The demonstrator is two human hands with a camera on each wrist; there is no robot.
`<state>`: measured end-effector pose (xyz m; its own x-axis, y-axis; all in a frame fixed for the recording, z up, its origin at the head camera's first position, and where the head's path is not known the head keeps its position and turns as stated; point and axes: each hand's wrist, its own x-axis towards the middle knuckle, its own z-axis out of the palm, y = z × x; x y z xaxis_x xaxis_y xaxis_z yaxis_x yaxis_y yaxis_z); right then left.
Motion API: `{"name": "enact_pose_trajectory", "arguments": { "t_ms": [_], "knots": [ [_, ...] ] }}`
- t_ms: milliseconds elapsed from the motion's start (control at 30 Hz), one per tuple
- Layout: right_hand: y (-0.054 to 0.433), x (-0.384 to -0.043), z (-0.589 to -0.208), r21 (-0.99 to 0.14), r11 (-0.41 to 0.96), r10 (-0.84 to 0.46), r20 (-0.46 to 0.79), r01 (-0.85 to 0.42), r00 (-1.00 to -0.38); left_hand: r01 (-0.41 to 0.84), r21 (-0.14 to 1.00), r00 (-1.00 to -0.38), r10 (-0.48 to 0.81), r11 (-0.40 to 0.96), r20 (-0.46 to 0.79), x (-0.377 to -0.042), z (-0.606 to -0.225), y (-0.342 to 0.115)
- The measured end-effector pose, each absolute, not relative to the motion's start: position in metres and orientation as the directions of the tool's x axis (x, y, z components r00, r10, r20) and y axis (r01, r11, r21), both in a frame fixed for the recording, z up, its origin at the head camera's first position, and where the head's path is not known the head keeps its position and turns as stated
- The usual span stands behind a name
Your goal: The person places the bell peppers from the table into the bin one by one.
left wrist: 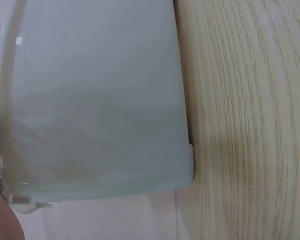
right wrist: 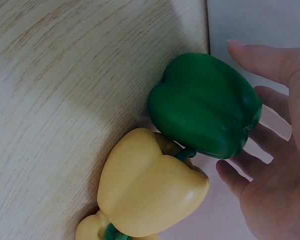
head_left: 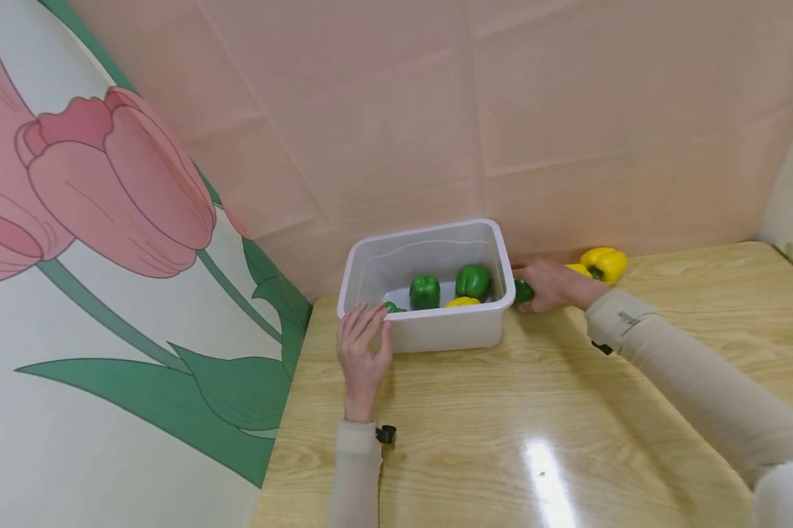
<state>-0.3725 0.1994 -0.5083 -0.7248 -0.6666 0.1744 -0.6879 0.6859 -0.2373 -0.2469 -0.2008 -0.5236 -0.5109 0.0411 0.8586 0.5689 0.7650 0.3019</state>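
A folded pinkish sheet (head_left: 396,110) backs the scene, a wall painted with large pink tulips (head_left: 132,183) stands at the left, and a pale wood-grain bench (head_left: 475,425) carries the work. On it sits a rectangular, glossy white box (head_left: 445,331), with a squat green bell pepper (head_left: 425,292), a second green one (head_left: 473,281), part of a yellow one (head_left: 463,301) and a sliver of another green one (head_left: 394,307) showing inside. Of the two hands, the left hand (head_left: 363,356) is unclenched, its extended fingers resting on the rim at the front left corner. The right hand (head_left: 548,282) is spread about a smooth, dark green bell pepper (right wrist: 202,102) just outside the box's right wall; the thumb stands apart from it, and how firmly the partly hidden fingers touch cannot be told. Close against this pepper lies a plump yellow bell pepper (right wrist: 152,185), with another yellow one (right wrist: 92,227) beyond. A sound grip would bring the thumb over opposite the fingers, around the lobed body, with even, gentle pressure; any lift should go straight up, sparing the yellow neighbour a nudge, while light contact on the rim steadies the box without tipping it.
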Motion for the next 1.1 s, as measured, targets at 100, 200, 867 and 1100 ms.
{"name": "enact_pose_trajectory", "arguments": {
  "t_ms": [100, 200, 867, 1100],
  "knots": [
    [0.199, -0.373, -0.510, -0.234, 0.678, -0.675, 0.179, -0.697, -0.716, 0.566, 0.304, -0.514, 0.040, 0.766, 0.857, -0.247, -0.524, -0.201],
    [0.200, -0.373, -0.512, -0.230, 0.677, -0.678, 0.175, -0.700, -0.714, 0.563, 0.308, -0.519, 0.039, 0.767, 0.854, -0.247, -0.525, -0.202],
    [0.208, -0.382, -0.530, -0.249, 0.640, -0.694, 0.217, -0.727, -0.686, 0.579, 0.305, -0.508, 0.043, 0.756, 0.860, -0.248, -0.526, -0.202],
    [0.205, -0.382, -0.529, -0.268, 0.630, -0.702, 0.207, -0.729, -0.682, 0.575, 0.306, -0.504, 0.035, 0.759, 0.863, -0.247, -0.525, -0.202]
  ]
}}
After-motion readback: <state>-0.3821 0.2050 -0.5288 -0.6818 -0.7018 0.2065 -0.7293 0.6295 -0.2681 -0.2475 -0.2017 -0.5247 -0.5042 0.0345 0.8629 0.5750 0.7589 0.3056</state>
